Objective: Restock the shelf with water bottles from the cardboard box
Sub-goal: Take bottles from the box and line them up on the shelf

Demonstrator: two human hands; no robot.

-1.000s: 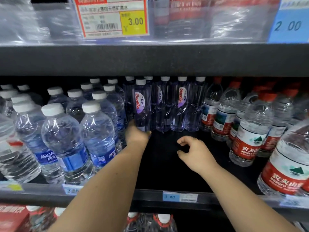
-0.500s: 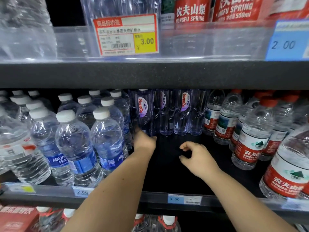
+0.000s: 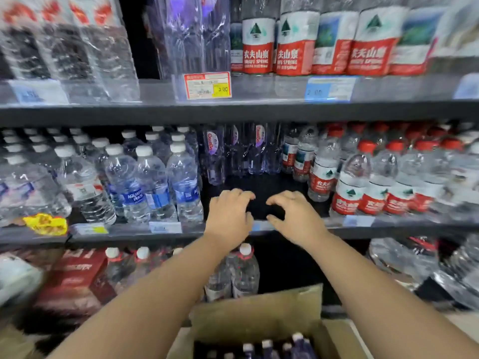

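Since the slim clear purple-tinted plastic water bottles [image 3: 269, 349] are full, each will likely feel fairly heavy for its size, with thin walls that give under a hard squeeze and a smooth skin that may slip; the firmer places to take hold look like the neck just under the cap or the middle of the body with the whole hand. They stand upright in the open brown cardboard box [image 3: 259, 314] at the bottom of the view, only their tops showing. Both hands are empty above the front edge of the dark metal middle shelf [image 3: 388, 230]: the left hand [image 3: 229, 218] and the right hand [image 3: 293, 220] hang side by side with their fingers loosely curled, gripping nothing. Ahead of them lies a bare dark gap on the shelf, and at its back stands a row of matching purple-tinted bottles with oval labels [image 3: 234, 151]. The gap is hemmed in by white-capped clear bottles with blue labels [image 3: 155, 182] on the left and red-capped clear bottles with red-and-white labels [image 3: 355, 187] on the right, either of which a careless elbow could topple. The upper shelf's edge [image 3: 233, 112] hangs low, so tall bottles probably need to go in tilted or low. Price tags [image 3: 166, 227] line the shelf lip.
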